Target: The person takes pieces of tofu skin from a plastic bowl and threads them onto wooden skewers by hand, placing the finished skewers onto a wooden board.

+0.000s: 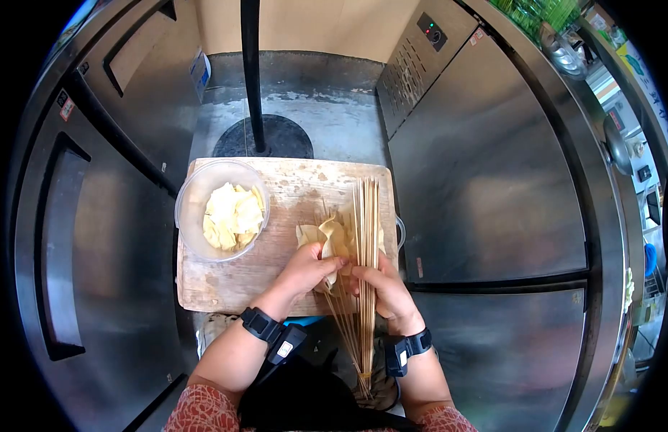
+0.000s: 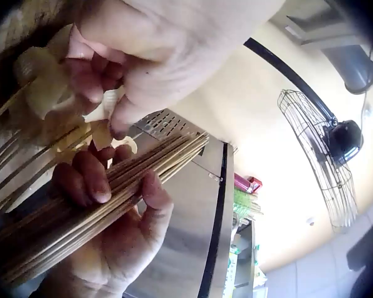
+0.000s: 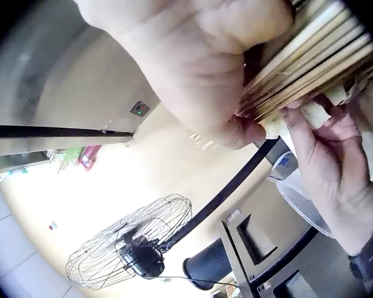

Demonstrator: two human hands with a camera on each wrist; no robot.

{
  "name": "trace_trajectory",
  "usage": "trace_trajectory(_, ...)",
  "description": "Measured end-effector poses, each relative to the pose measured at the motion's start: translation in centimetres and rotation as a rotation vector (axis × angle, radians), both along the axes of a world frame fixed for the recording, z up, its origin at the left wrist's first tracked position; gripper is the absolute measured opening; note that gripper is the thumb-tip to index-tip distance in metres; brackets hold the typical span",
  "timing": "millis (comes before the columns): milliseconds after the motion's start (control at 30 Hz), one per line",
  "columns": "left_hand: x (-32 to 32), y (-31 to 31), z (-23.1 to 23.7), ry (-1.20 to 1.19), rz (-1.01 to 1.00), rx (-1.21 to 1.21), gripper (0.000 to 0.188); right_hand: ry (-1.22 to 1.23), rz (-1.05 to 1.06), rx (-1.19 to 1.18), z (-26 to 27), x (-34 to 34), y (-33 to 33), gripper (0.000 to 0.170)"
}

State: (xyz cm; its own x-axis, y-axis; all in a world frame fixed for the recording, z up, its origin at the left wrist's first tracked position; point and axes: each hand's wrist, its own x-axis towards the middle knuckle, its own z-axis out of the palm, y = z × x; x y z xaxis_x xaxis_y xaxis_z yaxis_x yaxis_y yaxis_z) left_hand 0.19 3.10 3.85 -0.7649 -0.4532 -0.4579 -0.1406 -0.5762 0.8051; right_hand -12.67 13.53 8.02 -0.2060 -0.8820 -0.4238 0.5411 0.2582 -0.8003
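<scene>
Broadly, 2 steel cabinets, a left cabinet (image 1: pixel 122 245) and a right cabinet (image 1: pixel 485 173), flank the floor (image 1: pixel 348 119), where a black fan stand (image 1: pixel 252 79) rises. Nearer sits a worn wooden surface (image 1: pixel 287 194), carrying a clear tub (image 1: pixel 192 219) of pale folded pieces (image 1: pixel 235 216) at its left. Over the surface's right part, a long bundle of sticks (image 1: pixel 368 223) runs between the thumb and curled fingers of the right hand (image 1: pixel 388 289). Just left of that bundle, the left hand (image 1: pixel 307 271) pinches a thin pale sheet (image 1: pixel 333 241) between thumb and fingers, near several separate sticks (image 1: pixel 342 327).
</scene>
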Motion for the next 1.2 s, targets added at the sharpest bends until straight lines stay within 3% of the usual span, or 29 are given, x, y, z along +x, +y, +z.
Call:
trace_trajectory(133, -0.3, 0.0, -0.4, 0.017, -0.003, -0.085, 0.014, -0.047, 0.000, -0.043, 0.0, -0.4, 0.4, 0.025)
trace_trajectory(233, 0.0, 0.1, 1.6, 0.029, -0.157, -0.047, 0.013, -0.111, 0.006, -0.049, -0.4, -0.9, 0.4, 0.024)
trace_trajectory(333, -0.1, 0.7, 0.6, 0.078, -0.116, -0.142, 0.008, -0.119, 0.014, -0.037, -0.2, -1.0, 0.3, 0.022)
trace_trajectory(433, 0.0, -0.2, 1.5, -0.058, -0.242, -0.156, 0.013, -0.156, 0.024, -0.035, -0.1, -1.0, 0.2, 0.019)
trace_trajectory(533, -0.1, -0.1, 1.2, -0.106, -0.189, -0.139, 0.014, -0.243, 0.104, -0.070, -0.3, -1.0, 0.6, 0.018)
trace_trajectory(633, -0.2, 0.3, -1.4, -0.192, -0.103, -0.393, 0.013, -0.263, 0.168, -0.032, -1.1, -0.9, 0.4, 0.020)
trace_trajectory(667, 0.0, 0.0, -1.7, -0.089, -0.157, -0.354, 0.015, -0.208, 0.160, 0.018, -1.6, -0.9, 0.3, 0.021)
trace_trajectory(767, 1.5, -0.7, 3.7, -0.413, -0.222, -0.836, 0.016, -0.123, 0.056, 0.105, -0.7, -0.7, -0.3, 0.021)
trace_trajectory(800, 2.0, -0.7, 4.8, -0.442, -0.183, -0.836, 0.016, -0.138, 0.060, 0.095, -1.1, -1.0, -0.2, 0.020)
trace_trajectory(900, 4.3, -1.9, 6.0, -0.244, 0.178, -0.917, 0.014, -0.106, 0.055, 0.105, -1.5, -1.2, -0.1, 0.019)
trace_trajectory(967, 5.4, -3.3, 7.5, -0.259, 0.490, -1.105, 0.010, -0.075, 0.054, 0.106, -1.8, -1.1, -0.1, 0.018)
trace_trajectory(1033, 7.0, -5.9, 6.5, -0.455, 0.531, -1.335, 0.011, -0.062, 0.060, 0.089, -2.2, -0.8, -0.1, 0.017)
trace_trajectory(1067, 8.0, -6.3, 6.2, -0.701, 0.382, -1.314, 0.023, -0.031, 0.088, 0.100, -1.9, -0.8, -0.2, 0.015)
trace_trajectory(1200, 8.8, -6.8, 4.9, -0.901, 0.103, -1.214, 0.036, -0.022, 0.081, 0.117, -1.8, -0.6, -0.4, 0.014)
